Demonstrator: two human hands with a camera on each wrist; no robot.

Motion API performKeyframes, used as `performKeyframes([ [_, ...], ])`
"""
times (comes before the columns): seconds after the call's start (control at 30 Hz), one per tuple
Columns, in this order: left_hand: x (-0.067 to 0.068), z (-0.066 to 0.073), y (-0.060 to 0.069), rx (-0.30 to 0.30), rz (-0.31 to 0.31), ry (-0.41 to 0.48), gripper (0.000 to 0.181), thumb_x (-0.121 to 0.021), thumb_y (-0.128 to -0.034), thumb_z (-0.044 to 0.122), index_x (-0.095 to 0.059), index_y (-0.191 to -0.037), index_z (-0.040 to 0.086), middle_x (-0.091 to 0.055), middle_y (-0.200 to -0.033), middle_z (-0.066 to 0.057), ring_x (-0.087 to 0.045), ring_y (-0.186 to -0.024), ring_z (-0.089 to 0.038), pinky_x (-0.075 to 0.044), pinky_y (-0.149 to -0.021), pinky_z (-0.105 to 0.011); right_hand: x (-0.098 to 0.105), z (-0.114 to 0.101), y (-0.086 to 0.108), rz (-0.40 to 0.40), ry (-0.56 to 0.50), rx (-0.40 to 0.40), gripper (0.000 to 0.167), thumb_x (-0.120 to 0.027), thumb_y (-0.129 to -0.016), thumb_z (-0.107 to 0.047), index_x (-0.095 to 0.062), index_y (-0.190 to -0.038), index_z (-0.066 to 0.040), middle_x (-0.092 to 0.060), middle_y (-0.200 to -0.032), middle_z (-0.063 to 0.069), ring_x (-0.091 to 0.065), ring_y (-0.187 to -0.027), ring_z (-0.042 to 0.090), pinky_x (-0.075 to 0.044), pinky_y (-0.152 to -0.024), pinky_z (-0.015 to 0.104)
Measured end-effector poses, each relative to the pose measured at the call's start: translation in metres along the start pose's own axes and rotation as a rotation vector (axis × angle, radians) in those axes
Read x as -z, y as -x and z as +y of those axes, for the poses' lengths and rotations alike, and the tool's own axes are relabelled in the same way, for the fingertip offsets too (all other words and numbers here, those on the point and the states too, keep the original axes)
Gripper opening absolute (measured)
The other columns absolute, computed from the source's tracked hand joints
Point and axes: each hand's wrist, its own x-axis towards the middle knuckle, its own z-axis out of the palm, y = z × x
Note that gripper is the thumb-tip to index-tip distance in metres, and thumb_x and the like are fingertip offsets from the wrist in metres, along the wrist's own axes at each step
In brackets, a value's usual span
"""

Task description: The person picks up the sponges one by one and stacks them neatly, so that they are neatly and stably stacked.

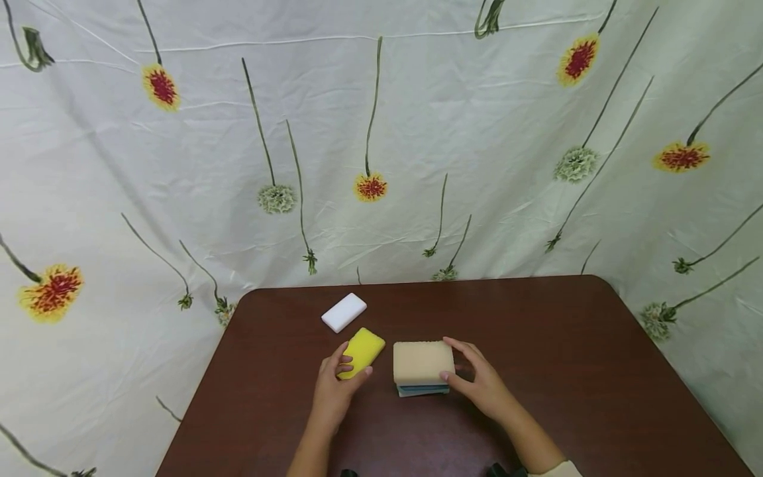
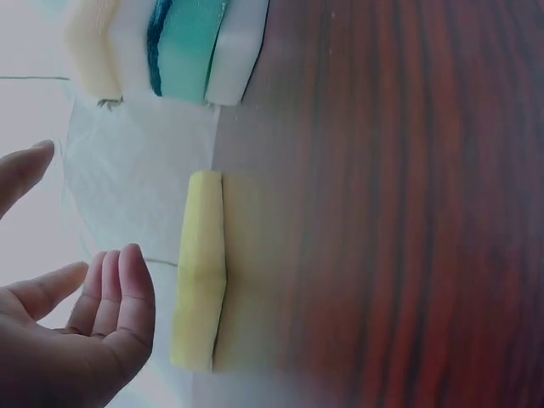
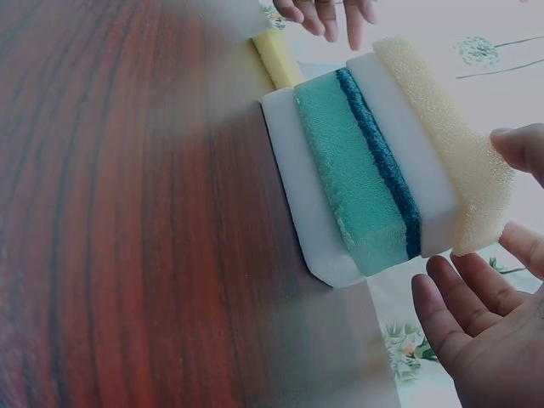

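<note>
A stack of sponges stands on the table, its top a beige sponge (image 1: pixel 423 362). Below it the right wrist view shows a white block (image 3: pixel 399 153), a teal sponge (image 3: pixel 348 178) with a dark blue layer, and another white block (image 3: pixel 306 195) at the bottom. My right hand (image 1: pixel 485 387) holds the beige sponge at its right end, thumb in front and index finger at the far corner. A yellow sponge (image 1: pixel 362 353) lies left of the stack. Over its near left side hovers my left hand (image 1: pixel 335 387), fingers spread and apart from it in the left wrist view (image 2: pixel 81 331).
A lone white block (image 1: pixel 344 313) lies behind the yellow sponge on the dark brown table (image 1: pixel 536 331). Beyond the table's far edge hangs a white curtain (image 1: pixel 334 146) with printed flowers.
</note>
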Motion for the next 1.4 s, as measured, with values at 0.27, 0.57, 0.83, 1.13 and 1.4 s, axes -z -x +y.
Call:
performKeyframes([
  [0.27, 0.010, -0.004, 0.001, 0.047, -0.006, -0.058, 0.082, -0.083, -0.0837, 0.030, -0.044, -0.152, 0.009, -0.052, -0.117, -0.012, -0.053, -0.102, -0.021, -0.047, -0.075, -0.023, 0.001, -0.003, 0.001, -0.007, -0.006, -0.002, 0.061, -0.075, -0.093, -0.024, -0.049, -0.148, -0.024, -0.050, -0.146, 0.010, -0.049, -0.130, 0.025, -0.053, -0.099, 0.030],
  [0.57, 0.015, -0.013, -0.001, 0.075, 0.008, -0.122, 0.086, -0.085, -0.0820, 0.028, -0.042, -0.153, 0.006, -0.051, -0.111, -0.012, -0.052, -0.093, -0.019, -0.045, -0.073, -0.022, 0.001, -0.003, 0.000, -0.007, 0.001, -0.019, 0.061, -0.075, -0.093, -0.025, -0.049, -0.147, -0.027, -0.049, -0.147, 0.009, -0.049, -0.131, 0.028, -0.053, -0.099, 0.030],
  [0.83, 0.017, -0.017, -0.002, 0.123, -0.016, -0.153, 0.093, -0.086, -0.0795, 0.024, -0.036, -0.155, 0.004, -0.044, -0.111, -0.014, -0.050, -0.092, -0.021, -0.043, -0.072, -0.027, 0.001, -0.002, 0.000, 0.001, 0.013, -0.021, 0.061, -0.076, -0.092, -0.025, -0.050, -0.147, -0.026, -0.051, -0.145, 0.008, -0.050, -0.130, 0.021, -0.053, -0.099, 0.029],
  [1.13, 0.019, -0.016, -0.003, 0.155, -0.032, -0.204, 0.094, -0.086, -0.0798, 0.025, -0.034, -0.155, 0.005, -0.045, -0.113, -0.017, -0.051, -0.096, -0.026, -0.042, -0.077, -0.032, 0.001, -0.002, 0.001, -0.008, 0.007, -0.022, 0.061, -0.076, -0.092, -0.026, -0.049, -0.147, -0.027, -0.050, -0.146, 0.008, -0.050, -0.131, 0.025, -0.052, -0.100, 0.030],
  [1.4, 0.018, -0.017, -0.008, 0.150, -0.029, -0.242, 0.094, -0.087, -0.0787, 0.025, -0.035, -0.154, 0.003, -0.046, -0.118, -0.020, -0.052, -0.101, -0.030, -0.045, -0.084, -0.040, 0.001, -0.003, -0.001, -0.013, -0.006, -0.012, 0.060, -0.075, -0.092, -0.024, -0.050, -0.147, -0.025, -0.050, -0.145, 0.010, -0.051, -0.131, 0.028, -0.053, -0.100, 0.032],
])
